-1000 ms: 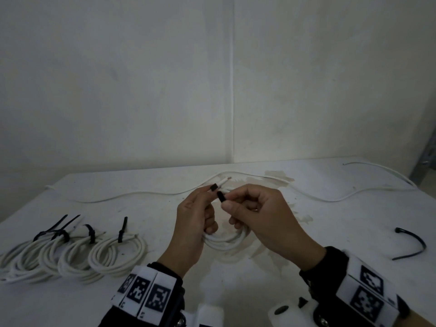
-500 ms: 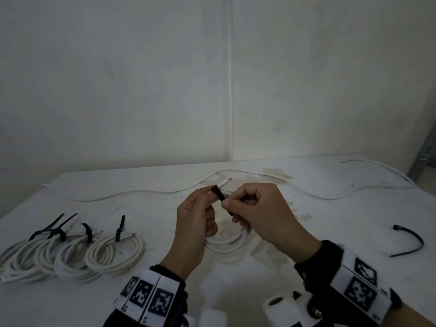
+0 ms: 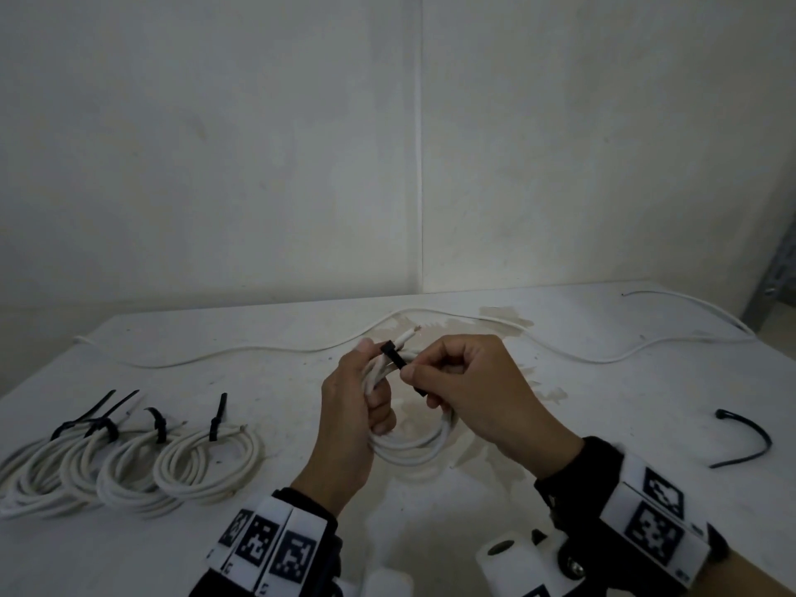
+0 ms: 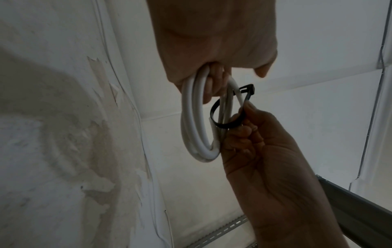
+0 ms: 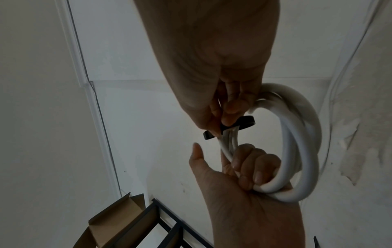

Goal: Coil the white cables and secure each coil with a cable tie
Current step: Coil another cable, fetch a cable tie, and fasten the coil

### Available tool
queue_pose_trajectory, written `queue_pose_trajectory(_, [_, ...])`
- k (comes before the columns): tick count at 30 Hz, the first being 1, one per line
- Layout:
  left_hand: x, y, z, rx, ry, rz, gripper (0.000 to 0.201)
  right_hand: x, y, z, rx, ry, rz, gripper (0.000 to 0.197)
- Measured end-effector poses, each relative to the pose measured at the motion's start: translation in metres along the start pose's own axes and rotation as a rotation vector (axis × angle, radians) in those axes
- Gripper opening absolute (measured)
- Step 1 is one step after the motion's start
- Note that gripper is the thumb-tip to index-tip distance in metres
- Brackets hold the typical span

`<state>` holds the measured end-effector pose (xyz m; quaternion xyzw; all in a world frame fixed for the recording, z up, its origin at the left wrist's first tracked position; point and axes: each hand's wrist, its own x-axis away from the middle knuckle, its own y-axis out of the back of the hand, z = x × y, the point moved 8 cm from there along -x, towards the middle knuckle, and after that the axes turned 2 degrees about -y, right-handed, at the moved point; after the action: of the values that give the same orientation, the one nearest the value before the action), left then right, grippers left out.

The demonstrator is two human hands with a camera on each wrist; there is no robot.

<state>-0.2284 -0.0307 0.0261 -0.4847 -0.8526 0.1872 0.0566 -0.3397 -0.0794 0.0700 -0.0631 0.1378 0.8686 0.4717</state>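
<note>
My left hand (image 3: 362,407) grips a white cable coil (image 3: 413,445) held just above the table (image 3: 603,402), fingers curled round its strands (image 5: 254,171). A black cable tie (image 3: 398,361) loops round the coil's upper strands (image 4: 224,120). My right hand (image 3: 469,389) pinches the tie's strap between thumb and forefinger (image 5: 229,120), close against the coil. The tie's head (image 4: 247,88) sticks out beside the strands, and the loop is still loose around them. The coil (image 4: 197,134) hangs below my left fist.
Several tied coils (image 3: 129,463) with black ties lie at the left of the table. A long loose white cable (image 3: 581,357) runs across the back. A spare black tie (image 3: 745,437) lies at the right. A cardboard box and dark frame (image 5: 131,223) stand beside the table.
The tie's strap has been drawn further through, with my right hand pulling it down and toward me. The tie's head now shows at the top of the coil by my left thumb.
</note>
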Motion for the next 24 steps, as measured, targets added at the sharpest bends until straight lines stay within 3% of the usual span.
queue_pose_trajectory(7, [0.002, -0.006, -0.010, -0.124, -0.137, 0.022, 0.030, 0.000, -0.001, 0.004, -0.014, 0.089, -0.030, 0.017])
queue_pose_trajectory(11, [0.003, -0.011, -0.012, -0.127, -0.144, 0.041, 0.046, -0.001, 0.001, 0.012, -0.012, 0.184, -0.104, 0.015])
queue_pose_trajectory(14, [-0.002, -0.006, -0.019, -0.092, -0.173, 0.013, 0.042, 0.000, -0.001, 0.021, 0.040, 0.236, -0.072, 0.004])
queue_pose_trajectory(18, [-0.002, -0.004, -0.023, -0.077, -0.186, 0.004, 0.032, 0.008, -0.005, 0.028, 0.259, 0.349, -0.055, 0.007])
queue_pose_trajectory(24, [0.005, -0.012, -0.019, -0.230, -0.189, 0.041, 0.018, 0.010, 0.004, 0.022, 0.215, 0.340, -0.060, 0.012])
